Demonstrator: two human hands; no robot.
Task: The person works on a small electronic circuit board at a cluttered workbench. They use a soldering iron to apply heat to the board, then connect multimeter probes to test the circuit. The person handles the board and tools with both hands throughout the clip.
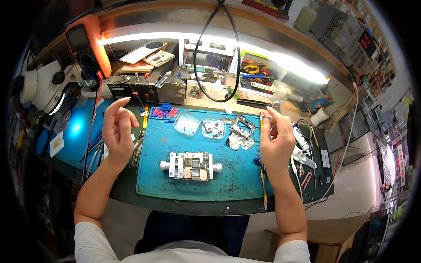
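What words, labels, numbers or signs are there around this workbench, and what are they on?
I quote none of it; this is where markings stand:
Power supply: red lit digits, too small to read surely.
Black box: small pale lettering.
White tube: dark lettering, blurred.
Orange multimeter: dial markings, too small.
Circuit board: any print too small to tell.

A white shirt (182,256) is worn at the near edge, with a short left sleeve (91,243) and right sleeve (291,252). A greyish curved area crosses its front, possibly shadow. Beyond are dark, bluish trousers (175,228). The left forearm (101,182), right forearm (286,188), left hand (118,133) and right hand (277,138) are bare.
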